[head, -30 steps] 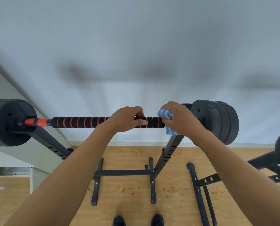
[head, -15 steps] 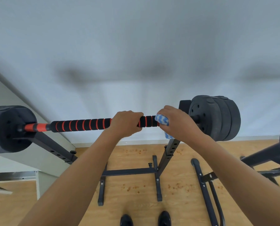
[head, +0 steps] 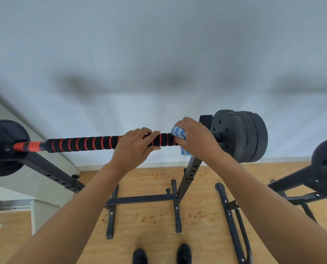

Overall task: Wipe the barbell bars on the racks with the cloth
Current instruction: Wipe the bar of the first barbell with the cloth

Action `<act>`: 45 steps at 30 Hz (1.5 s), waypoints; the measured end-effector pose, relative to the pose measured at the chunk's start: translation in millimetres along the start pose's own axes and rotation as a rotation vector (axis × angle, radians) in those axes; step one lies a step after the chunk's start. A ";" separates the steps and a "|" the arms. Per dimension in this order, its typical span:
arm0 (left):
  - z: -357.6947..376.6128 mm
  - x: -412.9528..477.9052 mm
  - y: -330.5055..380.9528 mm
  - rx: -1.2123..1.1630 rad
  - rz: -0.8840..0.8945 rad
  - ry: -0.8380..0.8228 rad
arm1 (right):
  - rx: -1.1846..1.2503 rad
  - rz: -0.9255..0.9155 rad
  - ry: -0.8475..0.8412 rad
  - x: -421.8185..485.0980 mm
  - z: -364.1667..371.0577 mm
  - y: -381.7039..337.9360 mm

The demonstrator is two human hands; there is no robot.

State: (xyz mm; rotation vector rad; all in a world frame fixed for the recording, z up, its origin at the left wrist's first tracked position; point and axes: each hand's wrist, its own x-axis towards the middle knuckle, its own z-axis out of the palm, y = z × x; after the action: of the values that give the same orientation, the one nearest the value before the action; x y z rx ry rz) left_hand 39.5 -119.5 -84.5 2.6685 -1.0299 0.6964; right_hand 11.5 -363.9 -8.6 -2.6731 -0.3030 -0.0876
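Left hand (head: 134, 147) now wraps the bar (head: 86, 143); right hand (head: 195, 138) still clamps the cloth (head: 178, 132).

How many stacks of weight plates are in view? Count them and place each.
3. A left stack on the bar's left end; a right stack beyond the right hand; a far-right stack on a second rack, cut off. Others may be outside the frame.

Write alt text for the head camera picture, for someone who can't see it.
A right hand grips a blue-and-white cloth around a black-and-red barbell bar on a rack, beside its right weight plates. The left hand grips the bar alongside.
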 end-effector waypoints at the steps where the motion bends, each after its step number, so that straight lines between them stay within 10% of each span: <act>1: -2.2 3.2 0.9 -0.007 0.000 -0.025 | -0.017 -0.009 0.009 -2.5 2.3 -0.4; 12: -40.0 62.9 -24.8 -0.712 -0.431 -0.790 | -0.058 -0.062 -0.033 -23.1 9.3 2.2; 22: -30.4 24.1 15.3 -0.062 -0.132 -0.203 | 0.036 -0.011 0.036 -0.5 -3.1 -1.6; 36: -57.0 77.3 -15.3 -0.498 -0.335 -0.752 | -0.091 0.014 0.024 -23.0 15.4 -8.0; 45: -36.5 37.7 22.7 0.003 -0.184 -0.344 | -0.071 0.020 0.111 -10.2 9.9 -13.7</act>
State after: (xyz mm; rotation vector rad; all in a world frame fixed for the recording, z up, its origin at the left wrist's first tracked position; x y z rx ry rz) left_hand 35.5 -145.7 -33.9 2.9019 -0.8351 0.2076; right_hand -1.3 -349.6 -12.8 -2.7282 -0.2419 -0.2441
